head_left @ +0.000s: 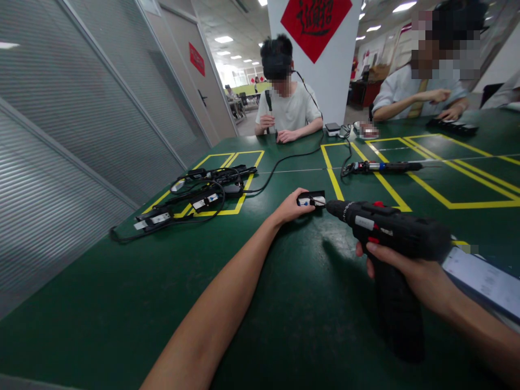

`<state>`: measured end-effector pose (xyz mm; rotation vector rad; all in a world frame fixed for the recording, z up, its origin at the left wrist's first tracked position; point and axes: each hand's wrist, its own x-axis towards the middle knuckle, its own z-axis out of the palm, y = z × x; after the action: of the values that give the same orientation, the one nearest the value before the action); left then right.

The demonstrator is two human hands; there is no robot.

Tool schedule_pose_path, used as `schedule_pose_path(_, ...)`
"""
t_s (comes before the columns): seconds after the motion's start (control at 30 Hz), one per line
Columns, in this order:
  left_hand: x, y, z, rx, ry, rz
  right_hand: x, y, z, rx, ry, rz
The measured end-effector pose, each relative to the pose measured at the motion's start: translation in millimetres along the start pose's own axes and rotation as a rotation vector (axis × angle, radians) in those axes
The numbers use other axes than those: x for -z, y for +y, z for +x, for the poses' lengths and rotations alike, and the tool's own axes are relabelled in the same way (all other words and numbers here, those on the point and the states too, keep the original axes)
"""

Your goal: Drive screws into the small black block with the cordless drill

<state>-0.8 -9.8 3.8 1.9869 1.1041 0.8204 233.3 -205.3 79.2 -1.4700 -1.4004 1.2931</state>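
Observation:
My left hand (294,207) is closed around the left end of a small black power strip with white sockets (317,200), which lies on the green table (252,271). Its fingers reach over the near face of the strip. In my right hand (400,265) is a black cordless drill (390,227) with red accents, its grip hanging down toward the tabletop. The drill's chuck points left, and its tip meets or nearly meets the strip's right end; I cannot tell whether they touch.
Several black power strips with tangled cords (211,187) lie to the left within yellow tape outlines. Beyond the drill lies a pen-like electric screwdriver (385,167) with a cord. A phone (483,279) is at the right. Two people (290,103) sit across the table.

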Motion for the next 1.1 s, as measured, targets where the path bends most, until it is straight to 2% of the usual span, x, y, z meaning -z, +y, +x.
schedule_pose_path(1.1, -0.5, -2.3, 0.9, 0.001, -0.011, -0.017, 1.1, 1.8, 1.7, -0.03, -0.002, -0.033)
